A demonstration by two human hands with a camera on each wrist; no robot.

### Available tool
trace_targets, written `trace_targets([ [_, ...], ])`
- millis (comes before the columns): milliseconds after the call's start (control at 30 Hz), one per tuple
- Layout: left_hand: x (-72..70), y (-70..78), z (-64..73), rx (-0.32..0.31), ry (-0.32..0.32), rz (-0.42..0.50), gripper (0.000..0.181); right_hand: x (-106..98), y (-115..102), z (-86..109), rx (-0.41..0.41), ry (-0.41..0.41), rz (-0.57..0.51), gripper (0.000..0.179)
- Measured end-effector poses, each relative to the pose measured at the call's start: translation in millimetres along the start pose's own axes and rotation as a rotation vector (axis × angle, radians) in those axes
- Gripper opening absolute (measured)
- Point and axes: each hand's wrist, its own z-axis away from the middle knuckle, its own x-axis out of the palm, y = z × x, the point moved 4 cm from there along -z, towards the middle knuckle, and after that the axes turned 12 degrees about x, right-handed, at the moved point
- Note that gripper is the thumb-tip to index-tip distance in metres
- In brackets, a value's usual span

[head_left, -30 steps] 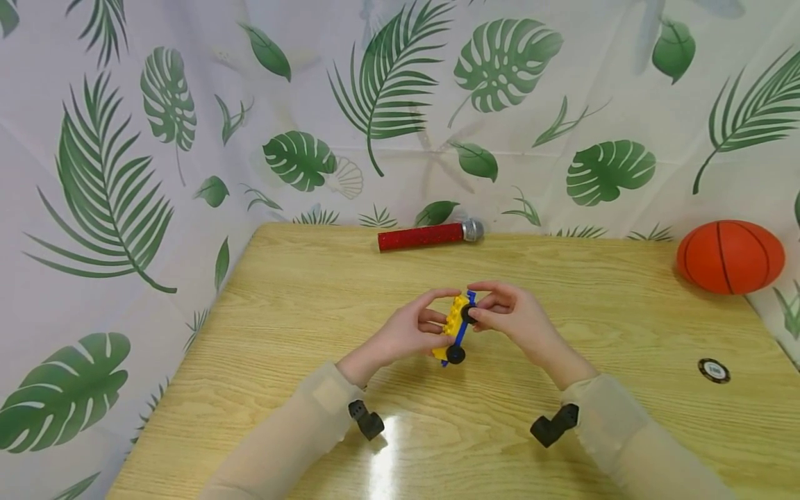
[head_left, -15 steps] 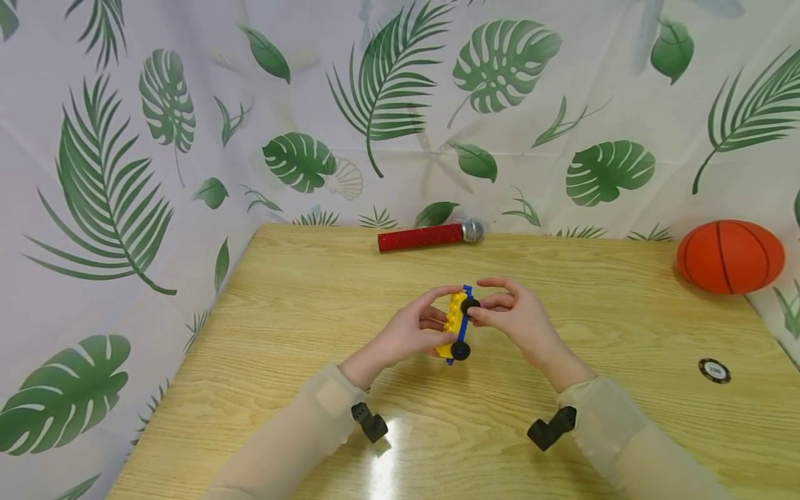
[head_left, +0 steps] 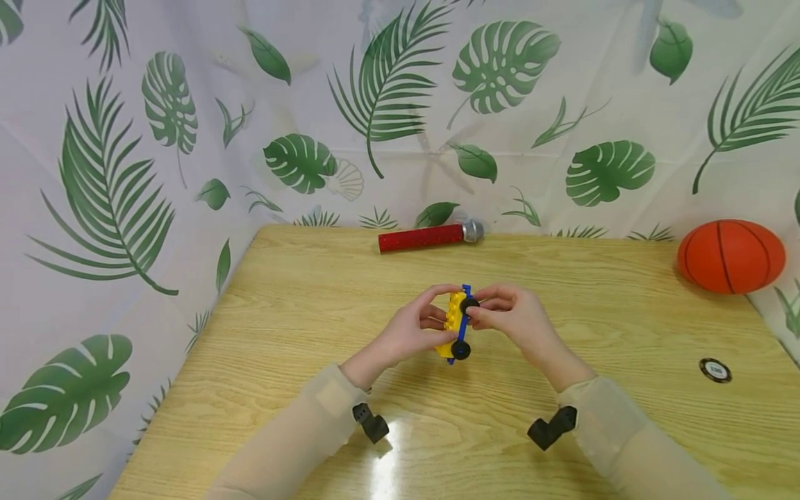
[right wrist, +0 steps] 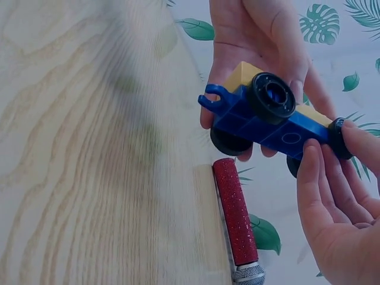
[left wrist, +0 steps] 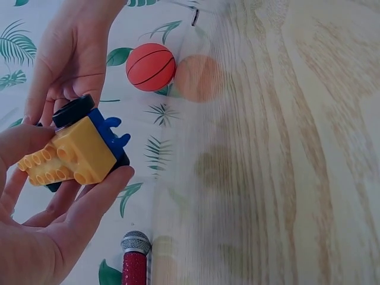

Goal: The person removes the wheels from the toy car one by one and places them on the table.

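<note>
Above table [head_left: 300,292], yellow-and-blue toy car [head_left: 462,328] hung tilted. Left hand [head_left: 409,331] held it between thumb and fingers; right hand [head_left: 515,318] pinched black wheel [head_left: 467,304] at far end. Likely risk was hard pull on wheel wrenching car from left grip.

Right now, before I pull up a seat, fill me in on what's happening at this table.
A person is holding a toy car in both hands, tipped so its blue underside faces their right. The left hand grips the yellow body, while the right hand holds the end with the far wheel. On the table, a red microphone lies along the back, an orange ball sits at the far right, and a round chip lies nearer on that side.
</note>
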Motion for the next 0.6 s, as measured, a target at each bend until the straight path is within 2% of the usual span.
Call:
trace_targets([
  [100,0.6,-0.1,-0.5,-0.019,0.002,0.02,0.065,-0.3,-1.5,1.2,0.02,0.001,0.009,0.042],
  [333,2.5,1.5,0.3,-0.087,0.014,0.153,0.058,0.2,-3.0,1.6,0.063,-0.018,-0.03,0.037],
  [600,3.3,1.9,0.5,-0.106,0.014,0.164,0.059,1.5,-1.3,2.1,0.079,-0.032,-0.062,0.03],
])
